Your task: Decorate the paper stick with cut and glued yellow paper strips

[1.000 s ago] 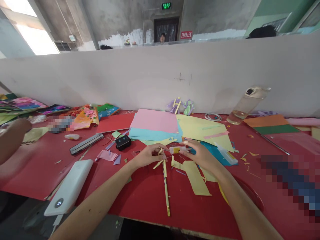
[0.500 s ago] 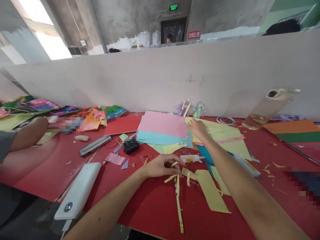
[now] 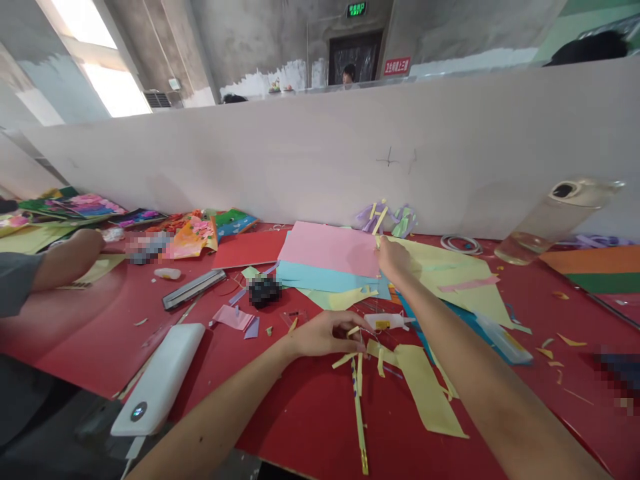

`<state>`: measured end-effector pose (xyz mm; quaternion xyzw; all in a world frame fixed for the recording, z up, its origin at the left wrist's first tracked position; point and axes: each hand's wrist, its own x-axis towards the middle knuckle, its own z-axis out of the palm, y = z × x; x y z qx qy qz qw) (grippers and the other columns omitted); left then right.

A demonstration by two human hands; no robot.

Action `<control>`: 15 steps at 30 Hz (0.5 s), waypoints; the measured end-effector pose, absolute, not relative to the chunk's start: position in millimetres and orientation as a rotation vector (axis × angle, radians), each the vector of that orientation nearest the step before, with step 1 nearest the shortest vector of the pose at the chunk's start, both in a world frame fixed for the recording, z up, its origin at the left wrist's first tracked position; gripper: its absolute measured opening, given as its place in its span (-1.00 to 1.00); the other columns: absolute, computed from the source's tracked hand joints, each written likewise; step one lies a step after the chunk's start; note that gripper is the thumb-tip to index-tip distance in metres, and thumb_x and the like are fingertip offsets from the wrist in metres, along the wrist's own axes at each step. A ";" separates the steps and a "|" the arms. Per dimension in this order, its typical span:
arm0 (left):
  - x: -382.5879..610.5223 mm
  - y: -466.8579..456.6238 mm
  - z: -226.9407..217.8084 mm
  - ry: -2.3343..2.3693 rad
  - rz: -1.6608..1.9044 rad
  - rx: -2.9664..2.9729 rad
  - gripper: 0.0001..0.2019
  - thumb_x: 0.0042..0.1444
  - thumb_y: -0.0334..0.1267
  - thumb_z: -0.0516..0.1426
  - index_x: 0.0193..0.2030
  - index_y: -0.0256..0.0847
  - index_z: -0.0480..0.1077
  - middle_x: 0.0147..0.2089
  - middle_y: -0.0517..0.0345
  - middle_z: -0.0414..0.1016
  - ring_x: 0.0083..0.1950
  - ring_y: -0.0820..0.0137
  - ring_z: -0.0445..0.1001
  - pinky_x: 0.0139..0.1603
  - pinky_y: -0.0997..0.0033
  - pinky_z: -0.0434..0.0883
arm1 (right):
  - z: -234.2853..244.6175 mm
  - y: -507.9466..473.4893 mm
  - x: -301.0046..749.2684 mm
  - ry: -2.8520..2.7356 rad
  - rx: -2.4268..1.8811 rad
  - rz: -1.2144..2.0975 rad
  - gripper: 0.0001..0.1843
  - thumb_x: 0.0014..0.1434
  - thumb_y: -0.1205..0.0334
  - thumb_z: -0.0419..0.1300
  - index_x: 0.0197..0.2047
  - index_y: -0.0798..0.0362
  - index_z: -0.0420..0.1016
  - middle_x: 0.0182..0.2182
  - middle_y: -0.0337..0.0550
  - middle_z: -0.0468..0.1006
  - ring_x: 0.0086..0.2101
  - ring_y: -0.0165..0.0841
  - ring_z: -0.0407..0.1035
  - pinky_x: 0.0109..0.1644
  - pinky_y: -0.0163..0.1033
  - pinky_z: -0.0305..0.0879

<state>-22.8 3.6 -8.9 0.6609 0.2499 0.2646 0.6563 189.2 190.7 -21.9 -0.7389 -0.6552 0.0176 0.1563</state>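
My left hand (image 3: 327, 333) is low over the red table, its fingers curled in a pinch around a small piece with narrow yellow paper strips (image 3: 343, 361). A thin, pale pencil-like stick (image 3: 359, 423) with blue marks lies below those fingers. Farther off, my right hand (image 3: 394, 260) is closed at the right edge of a pink paper sheet (image 3: 330, 248). Its fingertips are partly hidden, with a tiny yellow bit beside them. A white glue bottle (image 3: 387, 322) lies between my hands, and a cut yellow paper piece (image 3: 427, 390) rests right of the stick.
Purple, yellow and green paper-strip pieces (image 3: 385, 219) lean on the white partition (image 3: 300, 160). A clear bottle (image 3: 555, 217) stands at right, a white power bank (image 3: 160, 380) at left. Another person's arm (image 3: 70, 263) rests at far left. Paper scraps (image 3: 570, 340) litter the right side.
The view has shifted slightly, so the scene sits a little farther right. My right hand has turned slightly at the pink sheet's edge. My left hand keeps its grip.
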 end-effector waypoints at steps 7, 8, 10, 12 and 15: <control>-23.4 3.8 -7.4 0.585 0.598 1.535 -0.57 0.05 -0.05 0.25 0.00 -0.25 0.41 -0.35 0.08 0.48 -0.29 0.38 0.48 -0.27 0.45 0.32 | -20.4 190.7 188.2 -1.738 -1.988 0.173 -0.66 0.16 0.36 0.07 0.01 0.05 0.43 -0.18 0.16 0.57 -0.08 -0.04 0.43 -0.06 -0.04 0.25; -23.5 3.8 -7.2 0.591 0.592 1.536 -0.56 0.04 -0.04 0.25 0.00 -0.25 0.40 -0.34 0.07 0.49 -0.29 0.38 0.48 -0.28 0.44 0.32 | -19.9 190.7 188.2 -1.699 -1.954 0.198 -0.66 0.15 0.37 0.08 0.00 0.04 0.44 -0.18 0.13 0.57 -0.08 -0.04 0.43 -0.05 -0.04 0.25; -23.7 4.1 -7.3 0.597 0.584 1.538 -0.54 0.03 -0.03 0.25 0.00 -0.26 0.40 -0.33 0.06 0.49 -0.29 0.37 0.48 -0.27 0.43 0.33 | -18.0 191.1 189.0 -1.614 -1.870 0.258 -0.66 0.11 0.35 0.10 -0.03 0.04 0.45 -0.20 0.07 0.59 -0.08 -0.07 0.43 -0.03 -0.06 0.27; -24.0 4.6 -8.6 0.589 0.588 1.539 -0.54 0.04 -0.02 0.25 0.01 -0.26 0.40 -0.32 0.05 0.50 -0.28 0.36 0.48 -0.26 0.42 0.33 | -14.5 191.8 190.9 -1.526 -1.764 0.330 -0.66 0.09 0.31 0.12 -0.04 0.07 0.45 -0.23 0.00 0.61 -0.11 -0.14 0.45 0.00 -0.10 0.28; -24.5 5.3 -10.9 0.577 0.602 1.546 -0.56 0.05 -0.05 0.25 0.01 -0.25 0.40 -0.31 0.06 0.49 -0.29 0.38 0.47 -0.26 0.44 0.32 | -6.3 191.9 195.5 -1.404 -1.589 0.457 -0.64 0.11 0.24 0.11 0.00 0.12 0.41 -0.22 -0.04 0.60 -0.17 -0.24 0.49 -0.06 -0.18 0.36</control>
